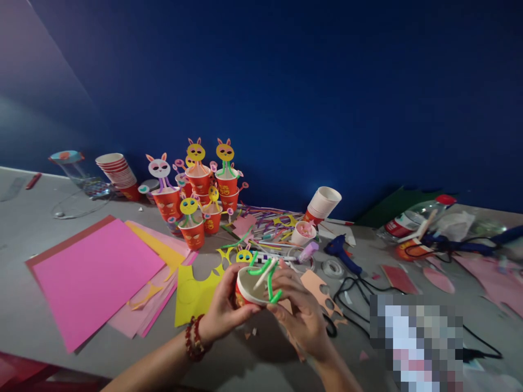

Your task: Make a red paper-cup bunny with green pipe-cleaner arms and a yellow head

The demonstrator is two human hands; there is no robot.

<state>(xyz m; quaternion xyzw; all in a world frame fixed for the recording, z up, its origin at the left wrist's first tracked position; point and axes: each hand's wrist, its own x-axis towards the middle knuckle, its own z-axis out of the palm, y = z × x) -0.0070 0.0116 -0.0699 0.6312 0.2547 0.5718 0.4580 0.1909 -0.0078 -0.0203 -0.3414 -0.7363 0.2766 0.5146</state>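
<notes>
Paper pile point(102, 277) left of held cup point(247, 283)

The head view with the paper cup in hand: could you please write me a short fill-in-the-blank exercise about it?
1. The left hand holds a paper cup whose inside is ____.
2. The fuzzy strips at its rim are coloured ____.
3. Beaded bracelets circle the ____ wrist.
4. The plastic bottle has a ____ cap.

Missing words: white; green; left; red.

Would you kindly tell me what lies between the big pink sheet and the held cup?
In the head view, going from the pink sheet to the cup: pale pink sheets, an orange scrap, the yellow card, then the left hand.
</notes>
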